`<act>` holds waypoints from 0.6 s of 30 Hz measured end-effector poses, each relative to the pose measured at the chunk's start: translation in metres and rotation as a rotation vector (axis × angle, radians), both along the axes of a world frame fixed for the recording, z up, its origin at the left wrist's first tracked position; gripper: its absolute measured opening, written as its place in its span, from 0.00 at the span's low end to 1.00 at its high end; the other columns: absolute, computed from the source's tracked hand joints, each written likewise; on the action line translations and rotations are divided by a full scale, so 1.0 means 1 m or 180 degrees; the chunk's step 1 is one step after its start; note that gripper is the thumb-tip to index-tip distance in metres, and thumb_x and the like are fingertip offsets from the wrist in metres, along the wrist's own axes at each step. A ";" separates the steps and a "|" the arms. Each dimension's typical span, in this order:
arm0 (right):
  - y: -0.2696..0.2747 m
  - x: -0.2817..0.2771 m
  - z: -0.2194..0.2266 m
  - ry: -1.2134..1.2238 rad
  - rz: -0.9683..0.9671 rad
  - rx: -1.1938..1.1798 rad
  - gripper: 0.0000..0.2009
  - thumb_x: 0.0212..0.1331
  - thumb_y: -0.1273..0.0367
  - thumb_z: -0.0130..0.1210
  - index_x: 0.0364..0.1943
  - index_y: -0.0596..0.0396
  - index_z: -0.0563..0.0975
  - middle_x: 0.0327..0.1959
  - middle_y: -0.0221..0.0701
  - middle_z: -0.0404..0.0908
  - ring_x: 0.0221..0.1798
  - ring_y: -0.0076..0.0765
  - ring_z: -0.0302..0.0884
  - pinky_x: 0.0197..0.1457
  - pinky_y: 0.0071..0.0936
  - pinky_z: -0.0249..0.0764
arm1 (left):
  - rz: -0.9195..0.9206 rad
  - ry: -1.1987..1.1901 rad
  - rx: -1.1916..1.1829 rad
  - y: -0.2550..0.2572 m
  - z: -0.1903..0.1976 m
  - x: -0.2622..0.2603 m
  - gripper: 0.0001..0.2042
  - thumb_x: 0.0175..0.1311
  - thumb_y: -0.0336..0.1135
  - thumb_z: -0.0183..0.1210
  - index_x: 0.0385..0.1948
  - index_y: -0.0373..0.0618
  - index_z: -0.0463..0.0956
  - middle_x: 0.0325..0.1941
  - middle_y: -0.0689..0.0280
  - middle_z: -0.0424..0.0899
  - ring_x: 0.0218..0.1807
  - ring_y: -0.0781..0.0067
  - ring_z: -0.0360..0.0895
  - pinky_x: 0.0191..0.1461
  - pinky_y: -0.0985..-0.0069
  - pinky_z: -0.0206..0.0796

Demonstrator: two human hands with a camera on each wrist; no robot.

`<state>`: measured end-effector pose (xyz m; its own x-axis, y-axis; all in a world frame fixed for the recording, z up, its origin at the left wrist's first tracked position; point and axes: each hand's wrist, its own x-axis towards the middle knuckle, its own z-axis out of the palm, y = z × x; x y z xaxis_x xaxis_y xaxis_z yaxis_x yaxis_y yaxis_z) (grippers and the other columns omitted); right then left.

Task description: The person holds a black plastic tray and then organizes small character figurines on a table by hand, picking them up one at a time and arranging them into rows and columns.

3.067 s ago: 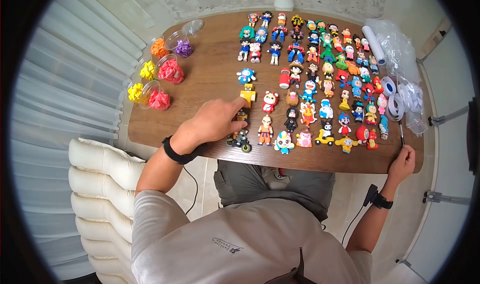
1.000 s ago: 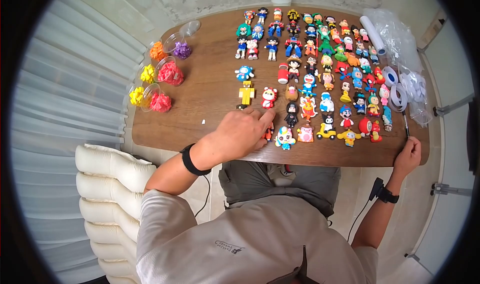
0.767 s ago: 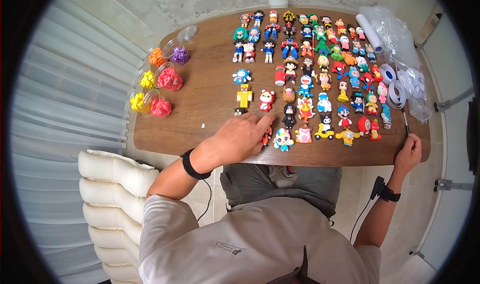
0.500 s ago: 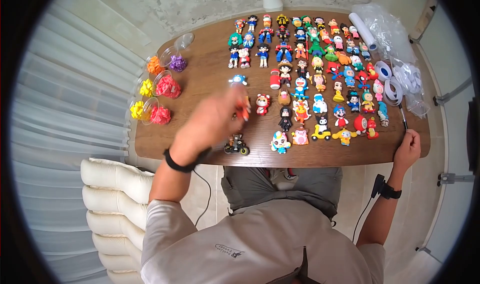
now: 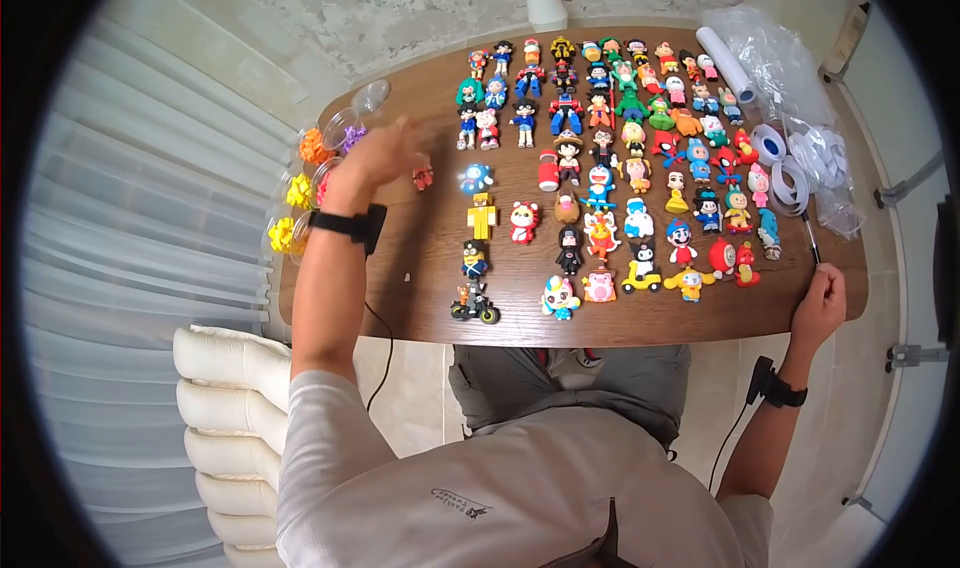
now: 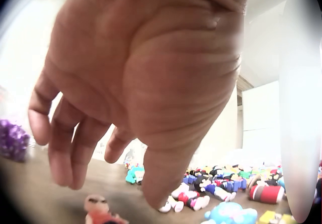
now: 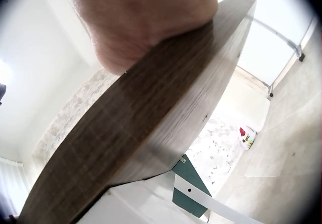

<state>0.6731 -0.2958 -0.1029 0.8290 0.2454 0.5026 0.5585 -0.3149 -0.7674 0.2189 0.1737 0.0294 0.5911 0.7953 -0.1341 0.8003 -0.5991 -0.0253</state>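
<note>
The left hand has just carried a small orange-clad figure from the table's near edge, leaving a gap there between the motorcycle figure and the unicorn-like figure. The orange-clad figure now sits toward the table's left end, near the open, loosely spread fingers, ungripped. At the near right corner, the right hand is beside a pen; its grip cannot be told.
</note>
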 end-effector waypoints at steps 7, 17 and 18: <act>0.002 -0.002 0.000 -0.0023 0.0031 0.0045 0.08 0.70 0.69 0.56 0.37 0.60 0.80 0.25 0.16 0.64 0.30 0.13 0.59 0.34 0.16 0.59 | -0.0066 -0.0792 0.0050 0.073 -0.022 0.074 0.28 0.62 0.50 0.63 0.60 0.42 0.75 0.51 0.47 0.85 0.57 0.45 0.81 0.61 0.58 0.71; 0.003 -0.004 0.003 -0.0018 -0.0058 0.0024 0.08 0.70 0.68 0.57 0.36 0.59 0.80 0.24 0.16 0.63 0.28 0.12 0.57 0.31 0.16 0.56 | 0.0651 -0.0211 -0.0032 0.110 -0.049 0.121 0.30 0.59 0.59 0.62 0.44 0.35 0.84 0.48 0.46 0.86 0.55 0.48 0.82 0.59 0.59 0.72; 0.004 -0.005 0.005 0.0021 -0.0078 0.0004 0.07 0.70 0.69 0.56 0.36 0.59 0.79 0.24 0.16 0.63 0.29 0.13 0.57 0.32 0.17 0.57 | 0.0654 -0.0159 -0.0027 0.107 -0.046 0.121 0.29 0.59 0.59 0.62 0.41 0.34 0.85 0.46 0.46 0.87 0.54 0.48 0.83 0.58 0.59 0.73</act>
